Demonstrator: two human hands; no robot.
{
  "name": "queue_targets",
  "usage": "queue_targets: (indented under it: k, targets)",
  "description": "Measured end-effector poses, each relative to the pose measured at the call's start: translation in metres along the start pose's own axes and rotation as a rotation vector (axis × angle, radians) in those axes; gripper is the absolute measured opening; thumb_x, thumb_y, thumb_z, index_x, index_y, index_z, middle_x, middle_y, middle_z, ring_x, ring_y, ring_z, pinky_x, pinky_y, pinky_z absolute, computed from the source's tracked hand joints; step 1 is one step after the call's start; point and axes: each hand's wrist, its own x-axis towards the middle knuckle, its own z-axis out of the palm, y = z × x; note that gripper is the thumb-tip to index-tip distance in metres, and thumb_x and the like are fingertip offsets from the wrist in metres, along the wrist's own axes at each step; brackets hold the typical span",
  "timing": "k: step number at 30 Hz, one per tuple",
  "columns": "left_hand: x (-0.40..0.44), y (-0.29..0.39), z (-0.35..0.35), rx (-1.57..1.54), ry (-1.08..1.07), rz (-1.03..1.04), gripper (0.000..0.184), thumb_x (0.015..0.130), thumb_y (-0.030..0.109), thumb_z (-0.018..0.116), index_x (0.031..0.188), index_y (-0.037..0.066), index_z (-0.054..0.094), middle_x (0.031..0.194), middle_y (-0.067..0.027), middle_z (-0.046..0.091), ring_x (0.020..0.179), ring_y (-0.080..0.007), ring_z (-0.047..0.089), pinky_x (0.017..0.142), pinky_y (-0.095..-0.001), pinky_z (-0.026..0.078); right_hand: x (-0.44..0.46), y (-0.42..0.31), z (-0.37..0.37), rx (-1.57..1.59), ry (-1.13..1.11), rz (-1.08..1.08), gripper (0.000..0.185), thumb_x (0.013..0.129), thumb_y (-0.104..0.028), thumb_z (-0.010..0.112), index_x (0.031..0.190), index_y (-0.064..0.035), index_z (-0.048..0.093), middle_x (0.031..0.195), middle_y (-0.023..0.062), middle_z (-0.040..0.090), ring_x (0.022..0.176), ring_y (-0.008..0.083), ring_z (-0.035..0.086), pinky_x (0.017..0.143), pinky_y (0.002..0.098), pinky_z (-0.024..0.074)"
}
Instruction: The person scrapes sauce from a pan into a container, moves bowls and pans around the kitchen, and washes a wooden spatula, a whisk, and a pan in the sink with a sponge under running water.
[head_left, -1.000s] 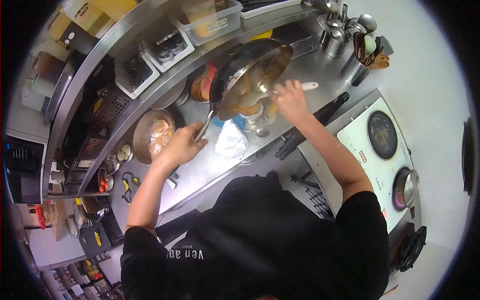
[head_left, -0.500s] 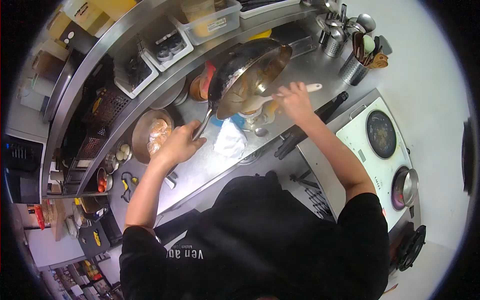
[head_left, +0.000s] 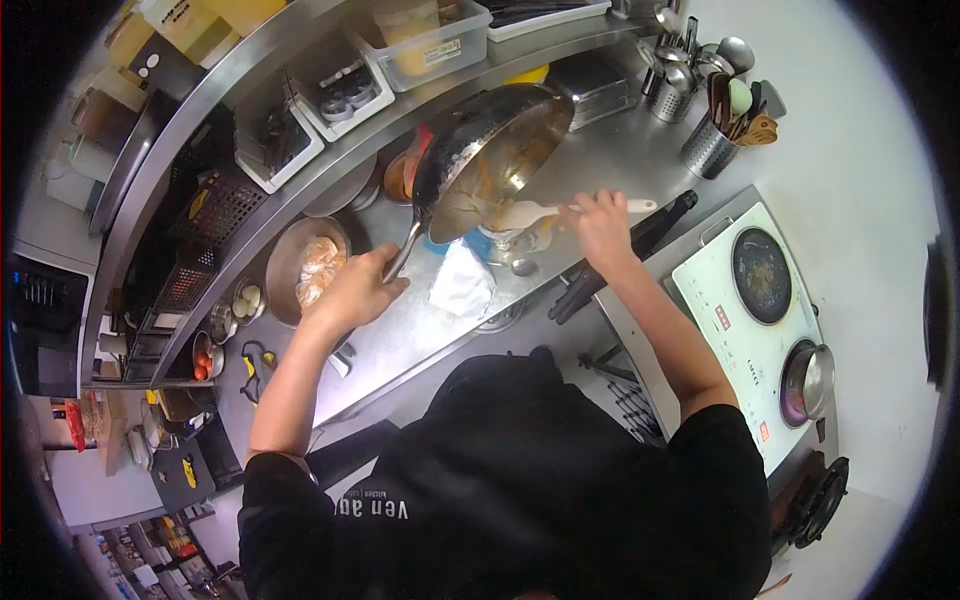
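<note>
My left hand is closed around the handle of a dark frying pan, which is tipped steeply on its side above the steel counter. Brown sauce coats the pan's inside. In my right hand is a white spatula, its blade at the pan's lower rim. Partly hidden below that rim is a clear container. A white cloth and a small spoon lie close by on the counter.
A metal bowl with wrapped orange-brown food stands left of my left hand. Utensil holders are at the back right. Right of my arm is a white double hob bearing a black pan and a small pot. A steel shelf overhangs the counter.
My right hand and the spatula have shifted slightly right and toward me, the blade now at the pan's lower rim. The pan stays tipped in my left hand.
</note>
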Motion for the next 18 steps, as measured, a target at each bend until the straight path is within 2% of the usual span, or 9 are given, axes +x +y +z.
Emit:
queue_targets:
  k: [4, 7, 9, 10, 12, 13, 16, 18]
  targets:
    - [-0.001, -0.006, 0.002, -0.044, -0.015, -0.019, 0.039, 0.083, 0.022, 0.066, 0.112, -0.001, 0.055, 0.082, -0.0263, 0.063, 0.084, -0.0390, 0.063, 0.074, -0.0442, 0.046, 0.024, 0.001, -0.017, -0.027, 0.049, 0.028, 0.032, 0.076, -0.017, 0.060, 0.104, -0.0216, 0.074, 0.094, -0.0038, 0.062, 0.085, 0.0184, 0.053, 0.079, 0.0352, 0.0369]
    - [-0.004, -0.008, 0.001, -0.060, 0.009, 0.001, 0.037, 0.083, 0.021, 0.066, 0.111, -0.001, 0.055, 0.076, -0.0239, 0.062, 0.074, -0.0357, 0.064, 0.070, -0.0423, 0.047, 0.039, 0.002, -0.021, -0.018, 0.157, 0.128, 0.028, 0.078, -0.016, 0.061, 0.102, -0.0225, 0.074, 0.094, -0.0042, 0.063, 0.082, 0.0182, 0.054, 0.076, 0.0342, 0.0395]
    - [-0.005, -0.010, 0.003, -0.158, -0.047, -0.058, 0.036, 0.084, 0.020, 0.067, 0.111, 0.000, 0.055, 0.066, -0.0185, 0.059, 0.058, -0.0273, 0.061, 0.059, -0.0391, 0.046, 0.041, -0.001, -0.024, 0.105, 0.172, 0.292, 0.025, 0.080, -0.015, 0.062, 0.101, -0.0221, 0.074, 0.092, -0.0023, 0.063, 0.077, 0.0204, 0.056, 0.072, 0.0349, 0.0437]
    - [-0.006, -0.011, 0.004, -0.155, -0.043, -0.060, 0.036, 0.084, 0.020, 0.067, 0.111, 0.000, 0.055, 0.066, -0.0185, 0.059, 0.058, -0.0273, 0.061, 0.059, -0.0391, 0.046, 0.044, 0.001, -0.027, 0.109, 0.177, 0.291, 0.025, 0.080, -0.015, 0.062, 0.101, -0.0221, 0.074, 0.092, -0.0023, 0.063, 0.077, 0.0204, 0.056, 0.072, 0.0349, 0.0437]
    - [-0.006, -0.015, 0.008, -0.288, -0.072, -0.088, 0.033, 0.085, 0.019, 0.066, 0.110, 0.001, 0.055, 0.058, -0.0095, 0.053, 0.045, -0.0178, 0.053, 0.046, -0.0351, 0.041, 0.052, 0.013, -0.039, 0.136, 0.219, 0.329, 0.024, 0.081, -0.014, 0.063, 0.101, -0.0212, 0.073, 0.090, 0.0012, 0.064, 0.074, 0.0241, 0.058, 0.068, 0.0372, 0.0468]
    - [-0.006, -0.018, 0.011, -0.370, -0.093, -0.081, 0.028, 0.086, 0.018, 0.066, 0.106, 0.002, 0.054, 0.056, -0.0031, 0.049, 0.042, -0.0127, 0.048, 0.040, -0.0309, 0.037, 0.061, 0.020, -0.048, 0.067, 0.247, 0.325, 0.024, 0.080, -0.013, 0.062, 0.100, -0.0202, 0.073, 0.086, 0.0025, 0.064, 0.075, 0.0252, 0.060, 0.069, 0.0386, 0.0476]
    - [-0.008, -0.020, 0.014, -0.409, -0.079, -0.084, 0.024, 0.087, 0.017, 0.066, 0.101, 0.002, 0.054, 0.056, -0.0004, 0.047, 0.042, -0.0112, 0.047, 0.040, -0.0288, 0.037, 0.082, 0.029, -0.051, -0.027, 0.111, 0.235, 0.023, 0.083, -0.015, 0.057, 0.099, -0.0182, 0.073, 0.087, 0.0040, 0.065, 0.082, 0.0244, 0.062, 0.071, 0.0381, 0.0474]
    - [-0.008, -0.020, 0.014, -0.402, -0.090, -0.087, 0.023, 0.087, 0.017, 0.066, 0.101, 0.002, 0.054, 0.056, -0.0006, 0.047, 0.042, -0.0108, 0.047, 0.039, -0.0283, 0.037, 0.089, 0.025, -0.042, -0.051, 0.064, 0.190, 0.020, 0.082, -0.014, 0.057, 0.093, -0.0164, 0.073, 0.085, 0.0049, 0.064, 0.082, 0.0251, 0.063, 0.072, 0.0390, 0.0484]
